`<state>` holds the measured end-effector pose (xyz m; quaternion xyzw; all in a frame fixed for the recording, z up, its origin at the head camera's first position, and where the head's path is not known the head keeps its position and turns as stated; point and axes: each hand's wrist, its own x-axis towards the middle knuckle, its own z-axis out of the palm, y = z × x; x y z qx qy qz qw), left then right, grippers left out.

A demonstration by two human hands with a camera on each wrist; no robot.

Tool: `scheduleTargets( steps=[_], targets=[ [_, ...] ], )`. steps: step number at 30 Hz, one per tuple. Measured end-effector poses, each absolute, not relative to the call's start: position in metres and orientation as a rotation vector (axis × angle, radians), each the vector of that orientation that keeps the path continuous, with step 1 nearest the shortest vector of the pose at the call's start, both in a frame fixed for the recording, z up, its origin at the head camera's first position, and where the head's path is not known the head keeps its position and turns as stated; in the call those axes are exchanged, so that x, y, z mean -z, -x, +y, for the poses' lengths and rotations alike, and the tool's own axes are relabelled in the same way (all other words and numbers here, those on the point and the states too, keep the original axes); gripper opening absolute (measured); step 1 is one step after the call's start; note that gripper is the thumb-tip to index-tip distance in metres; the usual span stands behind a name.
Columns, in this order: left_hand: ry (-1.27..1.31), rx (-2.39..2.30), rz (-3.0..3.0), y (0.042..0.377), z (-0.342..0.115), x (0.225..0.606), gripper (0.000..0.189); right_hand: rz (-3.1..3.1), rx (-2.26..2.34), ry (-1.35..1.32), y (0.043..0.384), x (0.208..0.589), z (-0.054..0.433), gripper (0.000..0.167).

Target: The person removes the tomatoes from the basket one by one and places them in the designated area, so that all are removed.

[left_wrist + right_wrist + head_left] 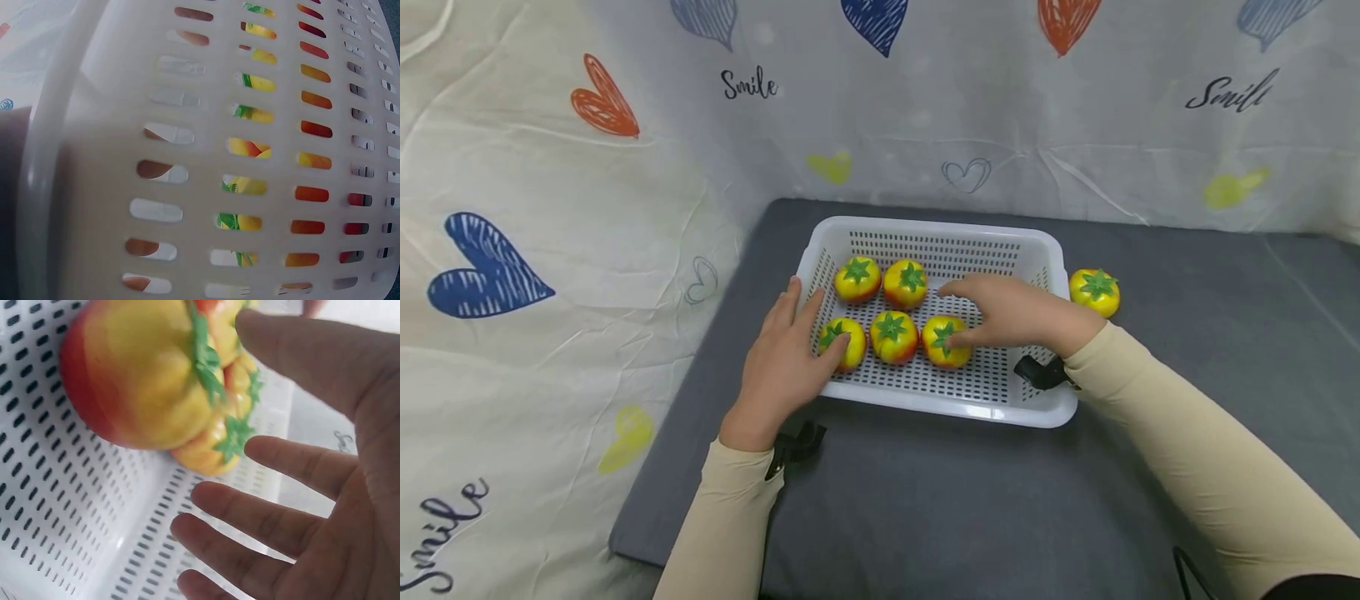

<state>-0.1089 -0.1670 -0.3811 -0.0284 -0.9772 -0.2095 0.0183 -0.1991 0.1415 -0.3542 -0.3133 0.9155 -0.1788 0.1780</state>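
Observation:
A white perforated plastic basket holds several yellow-and-red toy tomatoes with green leafy tops. My left hand is at the basket's left end, its fingers fairly straight and its thumb over the front-left tomato. Bits of skin and tomato show through the slots of the basket wall in the left wrist view. Over the right part of the basket, my right hand spreads its fingers. Its thumb overlaps the front-right tomato in the head view; in the right wrist view that tomato shows beyond the uncurled fingers.
Another tomato lies outside the basket, by its right rim. Everything stands on a dark grey table. A white curtain printed with hearts and words hangs behind and to the left.

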Motion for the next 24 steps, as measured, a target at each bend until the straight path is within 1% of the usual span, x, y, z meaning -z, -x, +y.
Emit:
scheduleTargets(
  steps=[12,24],
  targets=[
    [0.096,0.647,-3.025,0.11,-0.167,0.382,0.078,2.487,0.435,0.912,0.201,0.364,0.139,0.089],
    [0.087,0.648,-3.033,0.11,-0.167,0.382,0.078,2.414,0.439,0.917,0.203,0.369,0.138,0.082]
  ],
)
